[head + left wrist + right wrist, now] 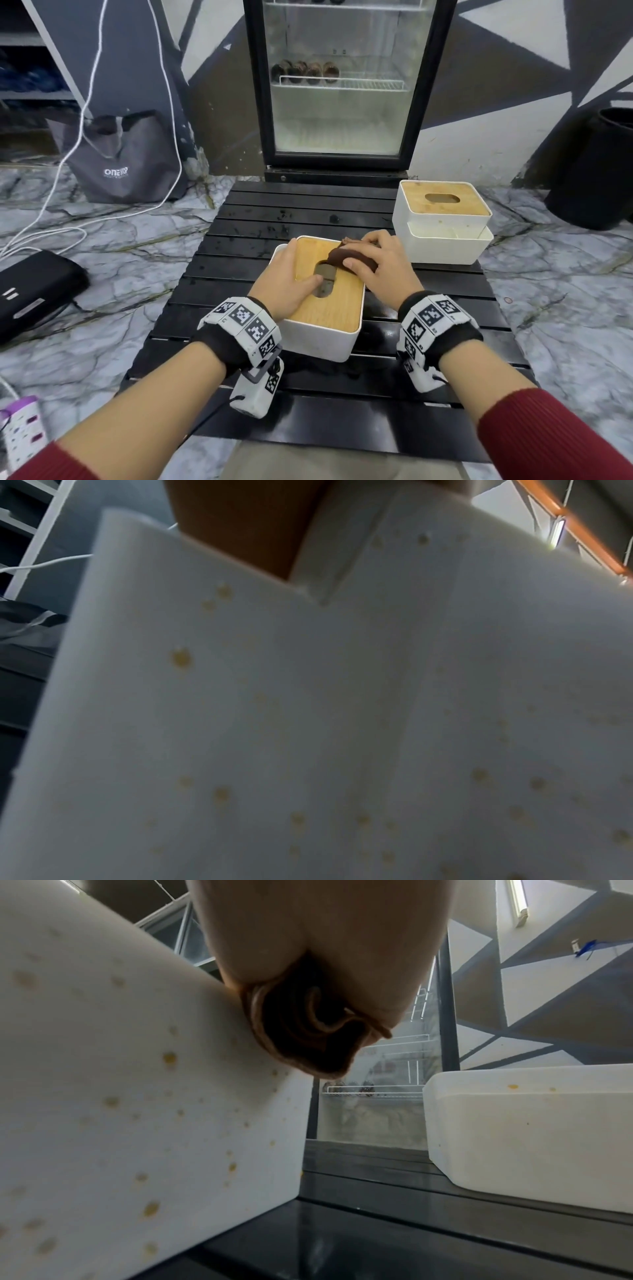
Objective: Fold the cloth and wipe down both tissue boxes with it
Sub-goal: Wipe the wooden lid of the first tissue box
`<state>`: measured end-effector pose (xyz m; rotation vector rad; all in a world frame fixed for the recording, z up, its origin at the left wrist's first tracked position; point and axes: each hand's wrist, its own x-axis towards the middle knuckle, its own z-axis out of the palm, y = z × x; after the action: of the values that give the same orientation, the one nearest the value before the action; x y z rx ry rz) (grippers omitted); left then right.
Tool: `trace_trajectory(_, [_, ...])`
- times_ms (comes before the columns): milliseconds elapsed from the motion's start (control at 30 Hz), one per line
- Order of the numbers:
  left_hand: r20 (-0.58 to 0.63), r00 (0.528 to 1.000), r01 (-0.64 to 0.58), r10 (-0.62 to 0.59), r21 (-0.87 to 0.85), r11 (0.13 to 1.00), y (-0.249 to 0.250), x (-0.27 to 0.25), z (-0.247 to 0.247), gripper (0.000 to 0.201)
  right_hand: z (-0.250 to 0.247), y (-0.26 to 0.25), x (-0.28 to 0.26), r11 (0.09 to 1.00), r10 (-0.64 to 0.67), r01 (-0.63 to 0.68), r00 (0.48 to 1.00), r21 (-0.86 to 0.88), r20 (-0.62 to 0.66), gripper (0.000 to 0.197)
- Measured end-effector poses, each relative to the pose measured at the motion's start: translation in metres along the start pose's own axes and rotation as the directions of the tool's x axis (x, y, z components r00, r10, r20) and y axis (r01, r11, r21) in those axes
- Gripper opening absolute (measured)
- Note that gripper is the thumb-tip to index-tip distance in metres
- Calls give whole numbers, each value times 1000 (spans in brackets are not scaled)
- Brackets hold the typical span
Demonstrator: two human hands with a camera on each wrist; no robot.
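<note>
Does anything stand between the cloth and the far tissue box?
Nothing visible. The brown cloth, gripped by the right hand on the near tissue box, faces only bare table slats before the far tissue box.

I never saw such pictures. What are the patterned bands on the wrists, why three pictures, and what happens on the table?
No machine: a person works with bare hands. The patterned bands on the wrists carry small cameras. One picture comes from a head camera; the other two look along each hand. On the black table stand two white tissue boxes with wooden lids: the near box and the far box. The left hand rests flat on the near box; the right hand holds a folded brown cloth on its lid.
</note>
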<state>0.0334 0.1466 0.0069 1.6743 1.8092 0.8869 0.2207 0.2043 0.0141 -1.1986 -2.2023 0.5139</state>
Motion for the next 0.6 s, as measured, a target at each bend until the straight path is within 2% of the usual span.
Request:
trace_trajectory(367, [-33, 999, 28, -27, 40, 999, 0, 0, 2, 60, -7, -10, 5, 998, 55, -54, 998, -37, 17, 29])
trace_trajectory(467, [-27, 999, 29, -28, 31, 999, 0, 0, 0, 58, -16, -23, -13, 999, -32, 33, 999, -5, 33, 27])
trace_trajectory(600, [-27, 999, 24, -23, 27, 999, 2, -2, 0, 60, -21, -37, -50, 989, -144, 147, 982, -18, 126, 28])
